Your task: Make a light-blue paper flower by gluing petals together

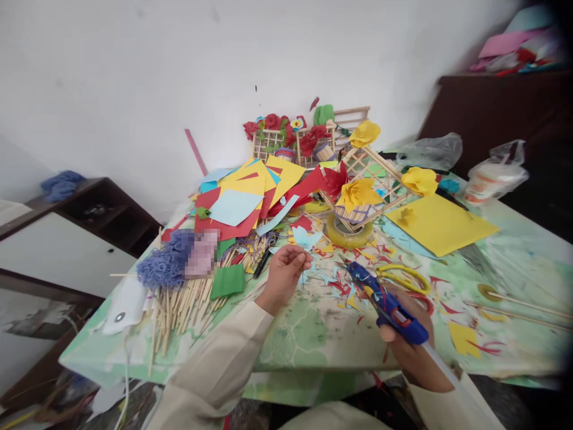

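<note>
My left hand is closed in a pinch above the middle of the table. Its fingers hold a light blue paper flower from below, and a thin dark stem seems to hang under them. To the right, my right hand is wrapped around a blue glue gun, whose nozzle points up and left toward the flower without touching it. Paper scraps in red, blue and yellow lie between my hands. Beyond the glue gun are yellow-handled scissors.
A roll of tape sits under a stick lattice with yellow flowers. Coloured paper sheets pile up at the back. Wooden sticks and purple yarn lie left. A bagged cup stands at the back right.
</note>
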The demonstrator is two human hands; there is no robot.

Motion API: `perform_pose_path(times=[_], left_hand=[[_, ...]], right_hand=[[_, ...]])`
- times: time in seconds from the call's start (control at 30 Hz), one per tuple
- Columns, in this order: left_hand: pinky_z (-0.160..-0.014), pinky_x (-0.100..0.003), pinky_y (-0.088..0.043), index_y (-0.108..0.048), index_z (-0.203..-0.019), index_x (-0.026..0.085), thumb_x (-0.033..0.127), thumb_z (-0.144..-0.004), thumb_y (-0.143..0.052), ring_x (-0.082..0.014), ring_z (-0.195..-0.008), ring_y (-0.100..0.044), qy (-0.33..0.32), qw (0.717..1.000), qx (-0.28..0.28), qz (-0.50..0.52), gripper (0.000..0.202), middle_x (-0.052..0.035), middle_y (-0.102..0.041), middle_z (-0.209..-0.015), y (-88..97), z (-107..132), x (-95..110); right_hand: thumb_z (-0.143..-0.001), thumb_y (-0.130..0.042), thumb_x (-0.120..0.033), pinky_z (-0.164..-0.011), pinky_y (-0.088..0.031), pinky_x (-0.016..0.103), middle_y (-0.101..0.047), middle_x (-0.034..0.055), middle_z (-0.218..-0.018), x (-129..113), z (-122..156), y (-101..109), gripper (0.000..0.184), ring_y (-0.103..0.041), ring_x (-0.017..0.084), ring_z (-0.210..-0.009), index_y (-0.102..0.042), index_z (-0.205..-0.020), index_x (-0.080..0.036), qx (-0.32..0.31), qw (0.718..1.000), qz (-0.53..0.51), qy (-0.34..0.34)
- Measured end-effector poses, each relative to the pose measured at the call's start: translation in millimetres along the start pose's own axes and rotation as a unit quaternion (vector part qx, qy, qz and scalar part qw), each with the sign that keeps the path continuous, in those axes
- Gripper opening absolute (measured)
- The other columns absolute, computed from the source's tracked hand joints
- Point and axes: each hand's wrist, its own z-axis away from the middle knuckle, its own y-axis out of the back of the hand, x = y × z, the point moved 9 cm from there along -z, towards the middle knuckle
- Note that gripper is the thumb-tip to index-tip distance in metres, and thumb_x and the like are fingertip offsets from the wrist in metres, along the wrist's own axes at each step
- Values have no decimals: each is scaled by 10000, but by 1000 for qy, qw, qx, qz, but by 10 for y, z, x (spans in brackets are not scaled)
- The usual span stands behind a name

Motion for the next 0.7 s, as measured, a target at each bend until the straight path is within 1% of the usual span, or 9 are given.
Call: perform_pose_path(times=[0.1,0.17,0.23,0.3,0.37,0.43,0.5,0.6,0.7], left_hand=[[-556,-150,-468,-621,-775,165,250,-635,-811,-49,-547,-596,22,1000,2,6,251,6,-682,-663,-25,24,-58],[-561,-154,-475,-618,-764,163,251,-623,-817,-55,-554,-604,19,1000,10,-6,260,7,-685,-663,-19,32,-58],[-579,-171,-492,-612,-735,159,263,-611,-823,-69,-575,-621,3,999,19,-28,266,4,-692,-669,5,30,-29],[-604,-194,-511,-614,-721,157,281,-615,-819,-84,-595,-636,-21,998,28,-56,263,-2,-702,-683,41,21,18],[-619,-215,-523,-620,-727,156,296,-628,-810,-91,-590,-638,-41,995,35,-82,256,-3,-706,-688,80,11,58],[-618,-227,-527,-624,-735,157,300,-634,-806,-93,-574,-633,-52,993,38,-98,253,1,-704,-682,112,6,80],[-609,-233,-526,-621,-736,158,298,-637,-803,-100,-571,-633,-55,992,34,-108,250,0,-703,-676,123,9,82],[-596,-242,-525,-614,-739,159,291,-652,-793,-111,-569,-635,-47,991,14,-126,239,-7,-702,-670,93,30,54],[-595,-249,-529,-604,-724,156,294,-664,-784,-115,-568,-635,-33,990,-24,-135,234,-16,-705,-681,4,68,3]], right_hand=[[-829,-486,-625,-604,-498,316,-666,66,-838,-91,-66,-97,436,-645,220,-724,-577,-932,-211,-19,1000,-1,10],[-836,-528,-519,-600,-480,317,-655,60,-813,-34,-126,-127,324,-623,213,-701,-564,-901,-204,-30,998,59,-4],[-811,-556,-432,-618,-459,326,-641,69,-804,153,-189,-128,248,-602,221,-708,-555,-876,-193,-51,983,168,-49],[-783,-562,-387,-635,-431,339,-625,90,-798,435,-225,-102,220,-579,238,-726,-555,-857,-180,-89,948,285,-107],[-761,-561,-362,-648,-406,348,-613,103,-775,711,-230,-74,195,-562,252,-740,-555,-817,-176,-137,909,368,-137],[-756,-562,-391,-639,-387,344,-606,102,-753,945,-212,-40,223,-553,256,-740,-565,-803,-173,-172,884,408,-149],[-769,-562,-464,-655,-389,352,-615,110,-766,1081,-191,-29,316,-557,263,-756,-589,-839,-156,-199,880,408,-142],[-756,-579,-540,-736,-401,405,-636,154,-909,979,-249,9,451,-559,303,-867,-618,-947,-133,-181,894,399,-96],[-751,-614,-528,-803,-396,455,-620,157,-1031,527,-406,49,463,-542,324,-959,-621,-1034,-161,-95,926,363,-44]])
